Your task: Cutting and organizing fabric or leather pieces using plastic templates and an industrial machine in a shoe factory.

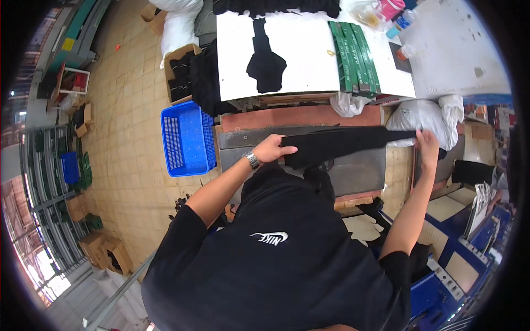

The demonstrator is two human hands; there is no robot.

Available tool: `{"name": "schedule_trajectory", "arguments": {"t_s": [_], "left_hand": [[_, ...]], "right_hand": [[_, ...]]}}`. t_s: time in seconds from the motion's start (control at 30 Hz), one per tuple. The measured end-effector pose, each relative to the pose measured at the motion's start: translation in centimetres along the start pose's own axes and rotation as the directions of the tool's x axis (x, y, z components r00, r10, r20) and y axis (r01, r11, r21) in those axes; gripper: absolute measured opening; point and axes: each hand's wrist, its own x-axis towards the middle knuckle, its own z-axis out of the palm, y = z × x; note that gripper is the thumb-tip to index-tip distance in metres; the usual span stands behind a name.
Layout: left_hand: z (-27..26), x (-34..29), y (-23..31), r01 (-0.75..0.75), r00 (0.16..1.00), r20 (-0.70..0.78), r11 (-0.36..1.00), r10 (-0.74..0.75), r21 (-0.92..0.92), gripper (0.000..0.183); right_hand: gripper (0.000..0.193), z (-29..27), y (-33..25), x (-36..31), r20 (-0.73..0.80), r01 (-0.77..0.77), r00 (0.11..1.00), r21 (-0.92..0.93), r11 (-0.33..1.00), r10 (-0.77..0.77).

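A long black fabric piece (337,144), wide at one end and tapering to a narrow strip, is stretched sideways in front of my body. My left hand (270,149), with a metal watch on the wrist, grips its wide end between thumb and fingers. At the other end, my right hand (428,144) pinches the narrow strip. Beyond them, another black fabric piece (266,70) lies on the white table (309,58), with a broad lower part and a thin strip pointing away from me.
Green slats (353,58) lie on the table's right part, and dark fabric (276,5) lines its far edge. Left of the table stand a blue basket (172,144) and a cardboard box (175,98) of dark cloth. White sacks (419,118) sit at the right, near blue machinery (436,292).
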Motion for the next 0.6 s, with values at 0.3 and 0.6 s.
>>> {"name": "schedule_trajectory", "arguments": {"t_s": [0.3, 0.6], "left_hand": [[-3.8, 0.9, -3.8, -0.173, 0.917, -0.38, 0.739, -0.12, -0.651, 0.029], [-7.6, 13.0, -6.2, -0.323, 0.758, -0.549, 0.527, -0.353, -0.786, 0.019]], "right_hand": [[0.02, 24.7, -22.0, 21.9, 0.468, 0.602, 0.73, -0.094, 0.793, -0.499], [0.019, 51.6, -31.2, 30.5, 0.607, 0.806, 0.546, -0.194, 0.559, -0.577]]}}
